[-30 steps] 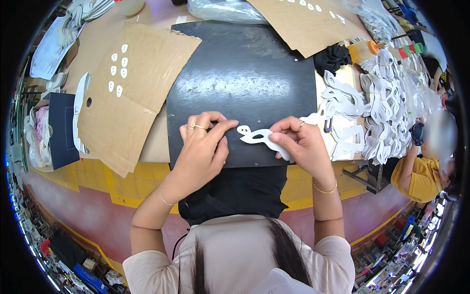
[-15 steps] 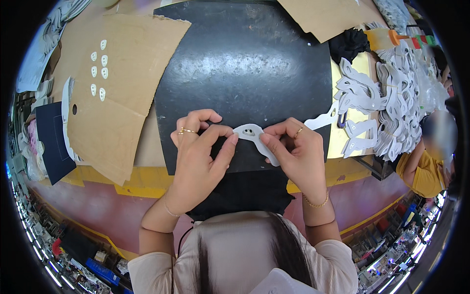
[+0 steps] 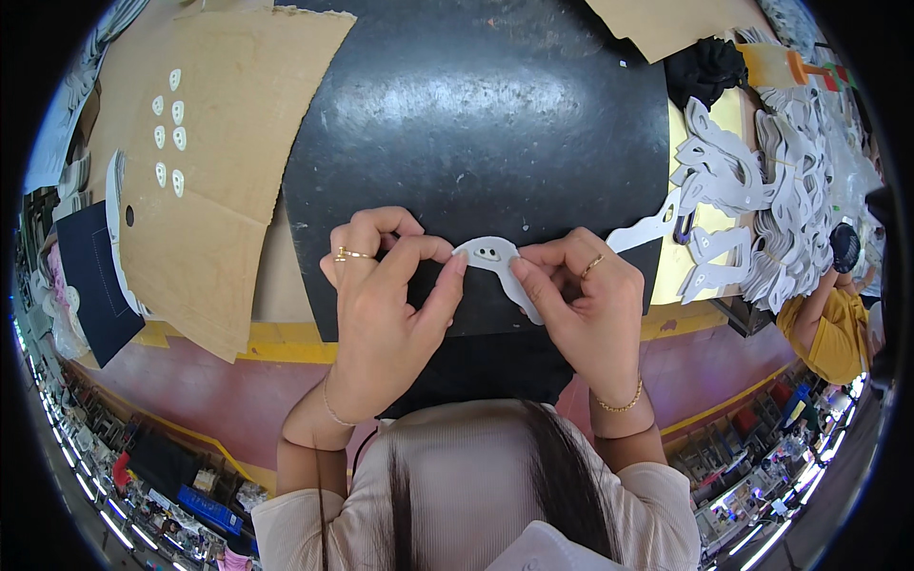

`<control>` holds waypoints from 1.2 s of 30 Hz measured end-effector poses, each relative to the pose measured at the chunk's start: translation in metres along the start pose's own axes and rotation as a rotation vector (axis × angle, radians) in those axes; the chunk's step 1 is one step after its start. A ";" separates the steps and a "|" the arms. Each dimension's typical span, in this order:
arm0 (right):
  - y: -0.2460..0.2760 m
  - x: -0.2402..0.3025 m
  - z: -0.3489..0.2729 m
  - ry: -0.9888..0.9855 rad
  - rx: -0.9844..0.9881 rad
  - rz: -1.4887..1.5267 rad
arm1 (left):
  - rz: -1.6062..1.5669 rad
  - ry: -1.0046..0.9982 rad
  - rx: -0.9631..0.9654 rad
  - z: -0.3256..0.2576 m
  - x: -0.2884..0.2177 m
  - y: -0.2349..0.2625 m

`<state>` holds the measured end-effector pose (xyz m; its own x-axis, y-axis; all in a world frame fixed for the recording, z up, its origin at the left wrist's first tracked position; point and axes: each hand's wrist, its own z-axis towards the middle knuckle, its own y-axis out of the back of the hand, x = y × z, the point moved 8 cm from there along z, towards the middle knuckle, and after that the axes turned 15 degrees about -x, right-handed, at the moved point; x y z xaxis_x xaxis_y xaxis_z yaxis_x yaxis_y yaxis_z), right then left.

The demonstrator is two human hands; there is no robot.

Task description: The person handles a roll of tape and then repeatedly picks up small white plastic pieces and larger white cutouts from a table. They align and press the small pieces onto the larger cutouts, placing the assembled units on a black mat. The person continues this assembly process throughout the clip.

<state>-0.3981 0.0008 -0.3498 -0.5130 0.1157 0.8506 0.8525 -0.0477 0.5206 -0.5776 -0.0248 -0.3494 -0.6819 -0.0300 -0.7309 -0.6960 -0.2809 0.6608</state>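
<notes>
Between my two hands is a curved white cut piece (image 3: 490, 249), its wider end carrying a small patch with two dark holes. My left hand (image 3: 386, 285) pinches the left tip of this piece between thumb and forefinger. With thumb and fingers closed, my right hand (image 3: 581, 295) grips its right side, and the narrow tail hangs down beside the thumb. Both hands are just above the near part of a black mat (image 3: 457, 143). Another white cut piece (image 3: 647, 228) lies past my right hand, across the mat's right edge.
Several small white patches with holes (image 3: 177, 112) lie on a brown cardboard sheet (image 3: 228, 190) at left. Right of the mat are loose white pieces (image 3: 714, 171) and bundled stacks (image 3: 795, 190). A black cloth (image 3: 705, 71) sits behind them. A person in yellow (image 3: 824, 328) is at far right.
The patch end of the white piece has tilted, so its two holes face me more fully. Both hands keep their pinch. The whole view has shifted slightly.
</notes>
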 end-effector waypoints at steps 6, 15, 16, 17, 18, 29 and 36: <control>0.000 0.002 -0.001 0.020 0.006 0.000 | 0.032 -0.031 -0.020 0.000 -0.002 0.000; -0.001 0.003 0.000 0.033 0.032 -0.018 | 0.040 -0.027 -0.018 0.000 -0.003 0.000; -0.001 0.003 -0.001 0.026 0.031 -0.017 | 0.043 -0.029 -0.017 0.000 -0.003 -0.001; -0.002 0.002 -0.001 0.020 0.031 -0.016 | 0.045 -0.029 -0.019 0.000 -0.003 -0.001; -0.002 0.003 0.000 0.026 0.030 -0.024 | 0.047 -0.030 -0.022 0.000 -0.003 -0.001; -0.003 0.003 -0.001 0.009 0.026 -0.031 | 0.046 -0.025 -0.021 -0.001 -0.002 -0.002; -0.005 0.002 -0.003 0.049 0.011 -0.069 | 0.065 -0.049 -0.027 -0.002 -0.003 -0.002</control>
<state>-0.4033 -0.0013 -0.3508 -0.5745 0.0692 0.8155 0.8159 -0.0306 0.5774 -0.5738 -0.0259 -0.3491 -0.7362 -0.0026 -0.6767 -0.6437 -0.3059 0.7015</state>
